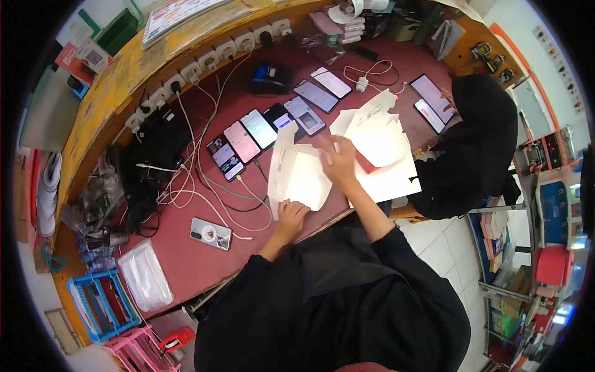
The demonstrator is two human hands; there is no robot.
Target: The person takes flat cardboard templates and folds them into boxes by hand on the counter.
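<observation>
Two white cartons (305, 178) (379, 146) lie open on the red desk (173, 254), my left hand (292, 218) resting unclenched at the left one's near edge, my right hand (339, 162) blurred between them, its grip unclear; a hasty sweep could crease a flap (283, 152) or knock the neighbouring phones (259, 129) askew.

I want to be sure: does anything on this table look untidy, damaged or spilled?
The thin white charging cables look untidy: they loop over each other on the dark red tabletop, with one loose plug beside the silver rectangular phone. I see no spill; small damage cannot be told at this size.
</observation>
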